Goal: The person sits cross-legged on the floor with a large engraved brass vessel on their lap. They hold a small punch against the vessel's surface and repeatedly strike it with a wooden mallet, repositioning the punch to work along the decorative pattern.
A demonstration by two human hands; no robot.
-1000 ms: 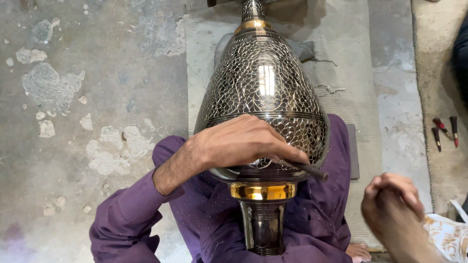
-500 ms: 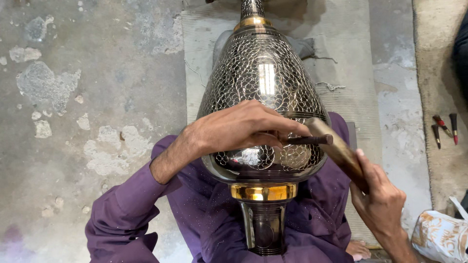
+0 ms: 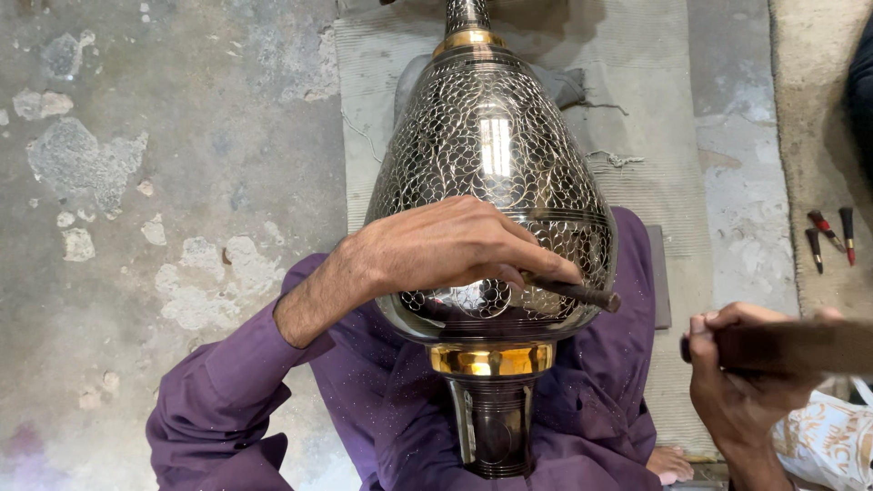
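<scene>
Since the earlier frame, right hand has drawn back from the vase and now sits to its right, apart from it, fist closed around a dark wooden mallet that is motion-blurred. Left hand is unchanged in place: laid over the vase's widest band, fingers pressed together and pinching a thin dark chisel, its free end sticking out right, its tip hidden under the fingers against the engraved metal. Vase lies across the lap on purple cloth, neck pointing away over a grey mat, gold collar and dark foot toward the body. Three small red-and-black tools lie at far right.
</scene>
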